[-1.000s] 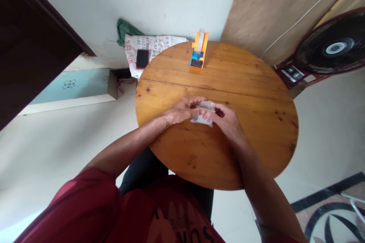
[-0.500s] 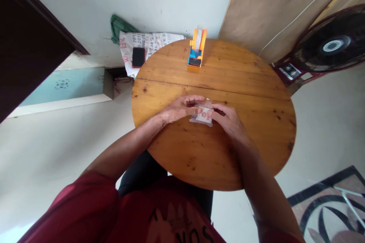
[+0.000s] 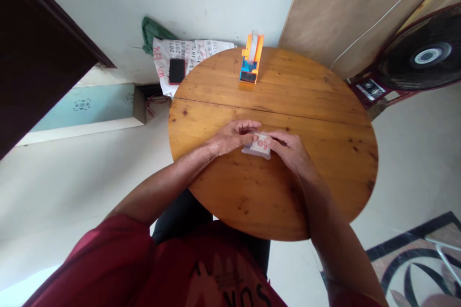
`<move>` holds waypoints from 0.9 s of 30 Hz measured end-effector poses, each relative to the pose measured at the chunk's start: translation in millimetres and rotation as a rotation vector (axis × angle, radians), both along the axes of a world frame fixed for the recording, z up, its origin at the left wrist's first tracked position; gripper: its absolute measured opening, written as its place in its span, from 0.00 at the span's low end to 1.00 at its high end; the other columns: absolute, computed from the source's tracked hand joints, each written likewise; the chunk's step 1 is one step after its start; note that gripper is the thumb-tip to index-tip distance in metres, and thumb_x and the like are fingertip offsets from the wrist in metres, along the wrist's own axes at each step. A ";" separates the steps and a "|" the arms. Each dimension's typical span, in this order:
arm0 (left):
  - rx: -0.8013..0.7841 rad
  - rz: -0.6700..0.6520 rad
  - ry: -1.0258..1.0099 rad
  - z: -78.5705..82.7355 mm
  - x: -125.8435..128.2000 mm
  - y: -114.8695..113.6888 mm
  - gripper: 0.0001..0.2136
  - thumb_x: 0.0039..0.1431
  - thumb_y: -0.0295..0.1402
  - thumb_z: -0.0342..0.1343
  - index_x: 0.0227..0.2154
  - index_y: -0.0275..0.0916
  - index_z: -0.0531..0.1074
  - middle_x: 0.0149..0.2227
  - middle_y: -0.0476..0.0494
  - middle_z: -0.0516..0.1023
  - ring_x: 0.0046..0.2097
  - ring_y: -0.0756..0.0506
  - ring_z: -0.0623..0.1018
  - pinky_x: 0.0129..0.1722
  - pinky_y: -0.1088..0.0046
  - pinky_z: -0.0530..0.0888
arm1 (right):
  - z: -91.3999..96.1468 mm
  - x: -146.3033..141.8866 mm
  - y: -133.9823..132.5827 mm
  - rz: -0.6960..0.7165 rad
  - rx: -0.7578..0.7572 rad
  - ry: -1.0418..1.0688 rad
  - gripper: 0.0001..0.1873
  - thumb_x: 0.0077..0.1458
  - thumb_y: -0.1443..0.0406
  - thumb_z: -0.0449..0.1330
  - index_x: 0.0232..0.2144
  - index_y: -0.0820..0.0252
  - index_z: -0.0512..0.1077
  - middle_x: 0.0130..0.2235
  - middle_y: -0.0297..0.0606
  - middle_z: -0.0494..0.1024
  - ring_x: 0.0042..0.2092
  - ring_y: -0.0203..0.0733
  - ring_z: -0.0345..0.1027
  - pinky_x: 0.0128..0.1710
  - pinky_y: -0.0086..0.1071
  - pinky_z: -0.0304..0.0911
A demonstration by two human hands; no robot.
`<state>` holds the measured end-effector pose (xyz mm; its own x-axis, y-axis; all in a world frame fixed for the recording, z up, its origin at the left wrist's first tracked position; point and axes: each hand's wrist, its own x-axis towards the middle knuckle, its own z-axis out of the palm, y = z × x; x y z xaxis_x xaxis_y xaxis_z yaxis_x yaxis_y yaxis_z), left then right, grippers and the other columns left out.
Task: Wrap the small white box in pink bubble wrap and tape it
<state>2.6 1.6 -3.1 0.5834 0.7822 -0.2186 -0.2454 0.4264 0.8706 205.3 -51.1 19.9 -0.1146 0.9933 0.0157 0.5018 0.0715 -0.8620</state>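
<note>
A small white packet with red print, in a clear plastic bag [image 3: 258, 149], lies low over the round wooden table [image 3: 230, 182]. My left hand [image 3: 239, 135] grips its left side, the thumb on top and the fingers stretched along the far side. From the right, my right hand [image 3: 288, 147] pinches the packet, its thumb pressing on the printed face. Both hands hide part of the bag's far edge. I cannot tell whether the bag touches the tabletop.
An orange and blue tape dispenser [image 3: 251, 60] stands at the table's far edge. Behind the table's left side, a dark phone [image 3: 176, 71] rests on a printed white sack [image 3: 160, 57]. A large fan [image 3: 425, 55] stands to the right.
The clear flap that stuck up at the packet's far side is now folded down under my fingers. My hands stay on the packet; the whole view has shifted slightly.
</note>
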 end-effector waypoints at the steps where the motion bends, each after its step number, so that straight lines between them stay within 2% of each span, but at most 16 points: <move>1: 0.007 0.000 0.000 -0.3 0.0 0.1 0.22 0.44 0.30 0.73 0.44 0.36 0.77 0.39 0.45 0.83 0.38 0.50 0.80 0.42 0.72 0.74 | -0.6 -0.2 -0.2 -0.007 -0.007 0.005 0.12 0.57 0.55 0.62 0.35 0.53 0.82 0.37 0.36 0.83 0.40 0.46 0.75 0.44 0.40 0.68; 5: 0.051 -0.014 0.011 -1.1 -0.6 0.0 0.21 0.47 0.31 0.72 0.45 0.35 0.76 0.39 0.45 0.82 0.37 0.50 0.80 0.41 0.72 0.74 | -3.4 -2.5 -0.8 -0.090 0.016 0.037 0.13 0.51 0.54 0.66 0.35 0.54 0.81 0.37 0.37 0.82 0.37 0.44 0.74 0.40 0.39 0.69; 9: 0.090 -0.058 0.031 -0.1 -0.5 -0.6 0.22 0.50 0.34 0.70 0.48 0.35 0.75 0.41 0.43 0.82 0.37 0.49 0.80 0.41 0.72 0.74 | 0.2 -7.2 0.1 -0.128 0.134 -0.010 0.14 0.47 0.57 0.68 0.39 0.52 0.80 0.44 0.38 0.80 0.41 0.45 0.73 0.39 0.39 0.69; 13: 0.111 -0.041 0.043 -1.7 1.3 -0.9 0.22 0.51 0.34 0.70 0.48 0.36 0.76 0.42 0.43 0.82 0.37 0.50 0.80 0.41 0.73 0.74 | 7.7 -10.8 3.2 -0.125 0.227 -0.055 0.12 0.50 0.60 0.66 0.39 0.52 0.80 0.46 0.39 0.80 0.44 0.46 0.73 0.45 0.42 0.68; 16: 0.103 -0.016 0.055 -4.2 2.0 -0.6 0.22 0.50 0.33 0.70 0.48 0.36 0.76 0.41 0.45 0.82 0.37 0.50 0.80 0.41 0.73 0.74 | 10.7 -11.3 5.4 -0.149 0.228 -0.030 0.11 0.53 0.59 0.64 0.38 0.54 0.80 0.45 0.40 0.80 0.44 0.45 0.74 0.43 0.41 0.68; 21: 0.106 -0.053 0.028 -1.8 0.7 -1.6 0.21 0.52 0.33 0.69 0.49 0.36 0.75 0.43 0.43 0.82 0.39 0.49 0.80 0.42 0.72 0.75 | 12.1 -11.1 6.1 -0.122 0.214 0.029 0.09 0.55 0.60 0.62 0.36 0.55 0.80 0.42 0.39 0.81 0.42 0.43 0.74 0.43 0.39 0.68; 27: 0.105 -0.050 0.000 -2.4 0.6 -1.2 0.21 0.50 0.35 0.71 0.47 0.36 0.76 0.41 0.44 0.82 0.38 0.50 0.80 0.40 0.73 0.75 | 8.9 -13.9 6.2 -0.101 0.319 0.068 0.05 0.56 0.64 0.63 0.30 0.53 0.80 0.37 0.36 0.81 0.41 0.42 0.75 0.45 0.39 0.69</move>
<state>3.2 0.4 -5.5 0.6225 0.7706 -0.1370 -0.2259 0.3445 0.9112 191.4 -44.9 28.8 -0.0041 0.9432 0.3321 0.4620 0.2963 -0.8359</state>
